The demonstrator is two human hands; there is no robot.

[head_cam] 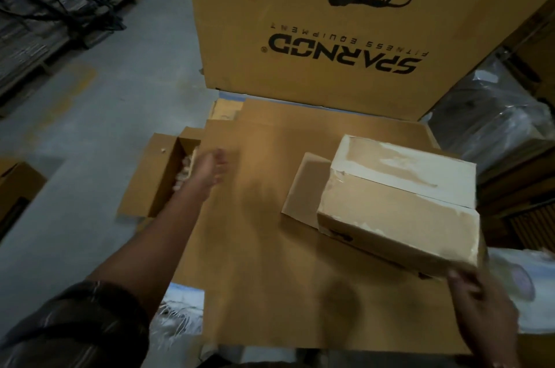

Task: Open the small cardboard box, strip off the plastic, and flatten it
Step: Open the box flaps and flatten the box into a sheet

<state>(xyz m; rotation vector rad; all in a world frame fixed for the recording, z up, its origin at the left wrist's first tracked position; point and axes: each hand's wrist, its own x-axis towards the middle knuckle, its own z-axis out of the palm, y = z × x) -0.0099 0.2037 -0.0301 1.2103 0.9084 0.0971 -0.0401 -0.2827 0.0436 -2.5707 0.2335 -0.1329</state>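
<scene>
A small cardboard box [399, 202], wrapped in glossy plastic and tape, sits tilted at the right on a flat cardboard sheet [258, 241]. One loose flap sticks out on its left side. My right hand [477, 304] grips the box's near right corner. My left hand [210, 166] is stretched out to the left, blurred, fingers apart and holding nothing, right beside a long open carton.
The long open carton [159, 175] with pale filler inside lies at the sheet's left edge. A tall printed carton [345, 28] stands behind. Plastic wrap [495, 115] piles at the right, stacked cardboard [36, 16] at the far left, grey floor between.
</scene>
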